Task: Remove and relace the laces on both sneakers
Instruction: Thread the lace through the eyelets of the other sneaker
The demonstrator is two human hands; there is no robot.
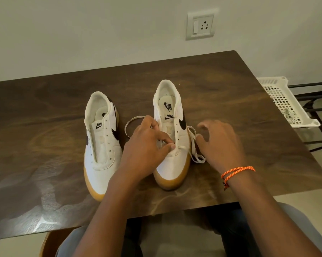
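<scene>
The left sneaker (101, 143) is bare; the left hand (147, 143) pinches the lace (190, 143) at the right sneaker's (172, 164) lowest eyelets, the right hand (219, 143) loosely open, empty.

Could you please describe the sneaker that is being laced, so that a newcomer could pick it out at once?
On the dark wooden table stand two white sneakers with gum soles, toes toward the person. It is the right sneaker, under the left hand. Only it carries a lace; the left sneaker has bare eyelets.
</scene>
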